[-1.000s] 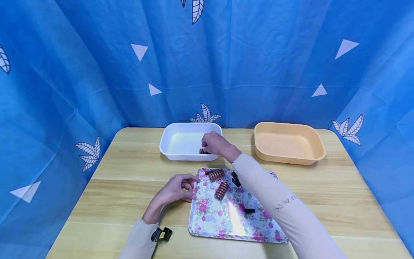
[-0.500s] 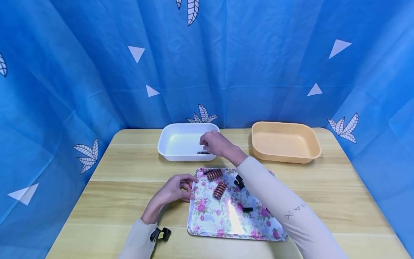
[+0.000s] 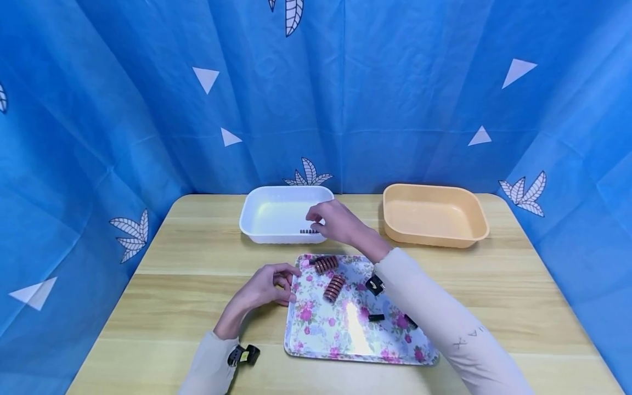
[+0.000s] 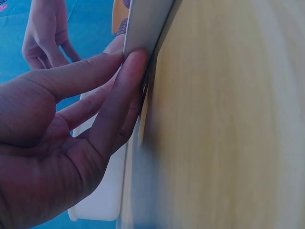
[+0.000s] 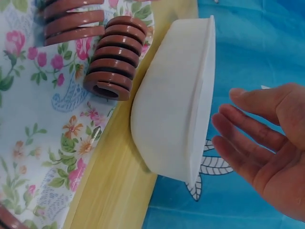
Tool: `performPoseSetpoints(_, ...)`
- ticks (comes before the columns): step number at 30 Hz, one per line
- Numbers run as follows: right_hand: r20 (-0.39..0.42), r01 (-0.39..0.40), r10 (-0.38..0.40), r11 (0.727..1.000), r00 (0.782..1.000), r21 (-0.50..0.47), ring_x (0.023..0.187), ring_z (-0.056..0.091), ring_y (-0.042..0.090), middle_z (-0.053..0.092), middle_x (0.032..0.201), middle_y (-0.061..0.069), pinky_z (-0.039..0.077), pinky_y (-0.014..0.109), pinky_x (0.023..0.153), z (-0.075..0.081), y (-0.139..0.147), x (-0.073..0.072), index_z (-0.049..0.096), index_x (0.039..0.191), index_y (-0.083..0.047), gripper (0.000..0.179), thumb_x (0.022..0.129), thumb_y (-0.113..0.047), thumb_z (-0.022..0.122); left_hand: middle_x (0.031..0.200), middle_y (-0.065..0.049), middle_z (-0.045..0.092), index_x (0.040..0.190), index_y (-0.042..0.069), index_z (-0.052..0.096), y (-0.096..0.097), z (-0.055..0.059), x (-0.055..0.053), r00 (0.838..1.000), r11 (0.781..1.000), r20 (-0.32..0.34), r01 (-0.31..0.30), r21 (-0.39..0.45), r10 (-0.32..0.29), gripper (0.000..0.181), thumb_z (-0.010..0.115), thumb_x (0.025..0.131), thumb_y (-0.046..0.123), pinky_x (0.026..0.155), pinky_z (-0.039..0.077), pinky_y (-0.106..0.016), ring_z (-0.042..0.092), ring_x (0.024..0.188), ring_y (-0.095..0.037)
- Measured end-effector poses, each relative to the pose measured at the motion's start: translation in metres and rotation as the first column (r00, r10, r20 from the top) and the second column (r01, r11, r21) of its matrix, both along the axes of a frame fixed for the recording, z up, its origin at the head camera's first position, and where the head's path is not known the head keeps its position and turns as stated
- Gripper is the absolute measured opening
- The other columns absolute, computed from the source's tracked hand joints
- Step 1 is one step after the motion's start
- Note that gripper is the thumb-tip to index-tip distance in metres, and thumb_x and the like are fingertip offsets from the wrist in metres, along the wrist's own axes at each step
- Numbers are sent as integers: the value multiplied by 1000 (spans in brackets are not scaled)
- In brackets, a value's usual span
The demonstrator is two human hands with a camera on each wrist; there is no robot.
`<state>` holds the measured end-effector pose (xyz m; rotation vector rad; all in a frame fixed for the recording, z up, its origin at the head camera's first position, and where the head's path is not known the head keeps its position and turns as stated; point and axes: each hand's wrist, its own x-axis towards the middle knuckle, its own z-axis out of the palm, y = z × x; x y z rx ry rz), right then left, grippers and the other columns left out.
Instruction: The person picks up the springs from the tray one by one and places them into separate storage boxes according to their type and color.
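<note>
Head view: my left hand (image 3: 269,285) pinches the tray (image 3: 321,334), probably to steady it; a dark spring (image 3: 308,231) lies in the white tub (image 3: 278,239), brown springs (image 3: 333,288) on the tray; my right hand (image 3: 338,220), empty, fingers apart, hovers above the tub.

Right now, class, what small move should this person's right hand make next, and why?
Probably move the right hand, which looks empty, over the floral tray: a dark ridged piece lies in the white bin, two brown springs lie on the tray, and the left hand pinches its edge.
</note>
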<state>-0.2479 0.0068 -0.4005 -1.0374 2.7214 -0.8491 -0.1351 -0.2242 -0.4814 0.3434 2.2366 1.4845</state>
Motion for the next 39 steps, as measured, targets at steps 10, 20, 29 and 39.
performPoseSetpoints(10, -30, 4, -4, 1000, 1000, -21, 104, 70, 19, 75, 111, 7, 60, 34, 95, 5, 14, 21, 76, 118, -5, 23, 95, -11, 74, 93, -21, 61, 126, -9, 62, -1, 1, 0, 1000, 999, -3, 12, 33, -12, 52, 83, 78, -9, 61, 63, -28, 60, 73, -18)
performPoseSetpoints(20, -34, -24, 23, 998, 999, -53, 102, 70, 18, 75, 111, 9, 60, 35, 94, 5, 28, 41, 76, 117, -6, 22, 96, -11, 73, 94, -20, 61, 127, -8, 63, 1, 0, 0, 1000, 1000, 21, -5, 27, 4, 52, 82, 78, -9, 64, 65, -33, 60, 74, -19)
performPoseSetpoints(29, -95, -6, 1, 998, 996, -58, 102, 71, 21, 75, 109, 6, 61, 36, 93, 3, 40, 57, 76, 116, -7, 21, 96, -12, 74, 92, -17, 62, 126, -7, 64, 0, 0, -1, 1000, 1000, 5, -9, 6, 9, 53, 84, 77, -8, 62, 63, -30, 61, 74, -19)
performPoseSetpoints(39, -159, -33, 21, 996, 987, -78, 100, 72, 20, 75, 109, 3, 62, 34, 88, 0, 54, 75, 76, 115, -10, 21, 94, -13, 76, 95, -18, 61, 126, -6, 64, 0, 1, -2, 999, 999, 32, -23, 26, 23, 54, 84, 76, -9, 65, 65, -35, 59, 75, -19)
